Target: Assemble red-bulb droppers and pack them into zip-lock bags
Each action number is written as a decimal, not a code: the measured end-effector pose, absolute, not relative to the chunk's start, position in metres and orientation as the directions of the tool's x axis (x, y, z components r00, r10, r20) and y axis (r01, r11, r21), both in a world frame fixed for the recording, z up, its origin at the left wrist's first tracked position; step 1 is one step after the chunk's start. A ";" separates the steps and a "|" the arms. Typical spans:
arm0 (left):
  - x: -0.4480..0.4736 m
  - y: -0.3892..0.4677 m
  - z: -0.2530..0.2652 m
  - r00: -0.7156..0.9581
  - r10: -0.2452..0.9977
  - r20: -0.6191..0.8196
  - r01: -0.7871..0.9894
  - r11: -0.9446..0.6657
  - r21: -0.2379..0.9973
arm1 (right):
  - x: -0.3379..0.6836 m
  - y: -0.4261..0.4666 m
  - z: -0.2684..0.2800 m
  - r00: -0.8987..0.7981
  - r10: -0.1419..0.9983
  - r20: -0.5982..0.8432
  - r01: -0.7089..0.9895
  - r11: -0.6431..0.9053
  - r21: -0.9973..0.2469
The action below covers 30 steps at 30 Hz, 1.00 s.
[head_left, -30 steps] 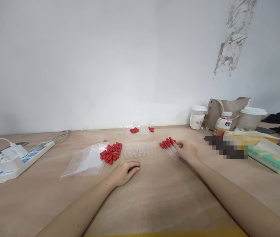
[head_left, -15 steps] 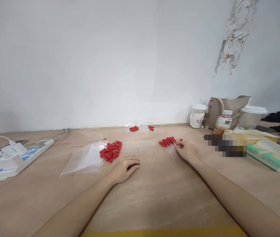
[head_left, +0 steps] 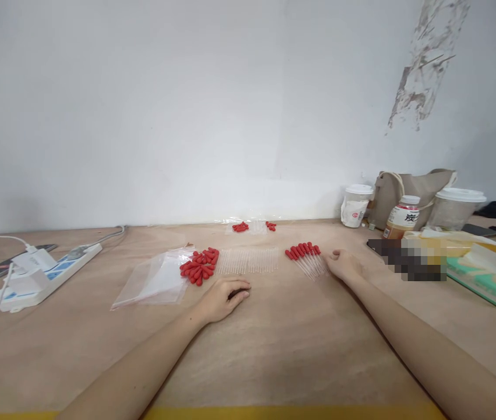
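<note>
My left hand (head_left: 224,298) rests on the table with its fingers loosely stretched and the thumb apart, holding nothing. Just beyond it lies a pile of red rubber bulbs (head_left: 199,267). Right of the pile, clear thin tubes (head_left: 248,261) lie side by side in a row. Farther right, several droppers with red bulbs (head_left: 303,251) lie slanted beside each other, their clear stems pointing towards me. My right hand (head_left: 343,266) is at the right end of these droppers, fingertips close to the last one; the fingers are slightly parted and nothing shows in them.
Clear plastic bags (head_left: 154,280) lie left of the bulbs. Against the wall is a clear packet with red bulbs (head_left: 240,227). A white power strip (head_left: 55,277) lies left. On the right stand a paper cup (head_left: 355,207), a bottle (head_left: 402,219), a bag (head_left: 388,198) and a tissue pack (head_left: 486,277).
My right hand has let go of a dropper, which now lies at the right end of the slanted row, and has drawn slightly right. My left hand stays put; the view has shifted slightly.
</note>
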<state>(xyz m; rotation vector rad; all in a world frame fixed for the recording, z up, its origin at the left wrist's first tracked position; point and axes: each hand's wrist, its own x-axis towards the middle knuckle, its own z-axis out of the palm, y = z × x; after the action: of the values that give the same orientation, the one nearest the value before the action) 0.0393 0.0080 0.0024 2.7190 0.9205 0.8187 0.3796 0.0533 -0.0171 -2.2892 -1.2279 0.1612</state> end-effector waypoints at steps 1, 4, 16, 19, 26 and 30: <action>0.039 0.008 0.003 0.663 0.601 0.447 0.515 -0.799 0.310 | 0.377 0.053 -0.017 0.551 0.824 0.134 0.760 -0.429 -0.488; 0.040 0.008 0.003 0.670 0.598 0.440 0.514 -0.801 0.307 | 0.372 0.052 -0.016 0.457 0.879 0.134 0.815 -0.354 -0.458; 0.039 0.009 0.002 0.674 0.594 0.439 0.514 -0.804 0.298 | 0.376 0.048 -0.021 0.452 0.880 0.146 0.789 -0.318 -0.526; 0.039 0.008 0.002 0.670 0.599 0.439 0.517 -0.801 0.303 | 0.377 0.047 -0.020 0.474 0.863 0.177 0.765 -0.304 -0.568; 0.040 0.006 0.004 0.664 0.595 0.452 0.507 -0.803 0.312 | 0.331 0.049 -0.004 0.191 0.877 0.442 0.860 0.068 -0.505; 0.039 0.006 0.005 0.667 0.601 0.441 0.511 -0.799 0.316 | 0.282 0.063 0.005 0.201 0.951 0.236 0.874 -0.065 -0.482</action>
<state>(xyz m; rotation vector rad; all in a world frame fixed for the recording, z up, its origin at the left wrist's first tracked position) 0.0392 0.0059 0.0051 2.7143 0.9129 0.8072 0.2819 0.0634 0.0048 -1.9573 -1.6919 0.1917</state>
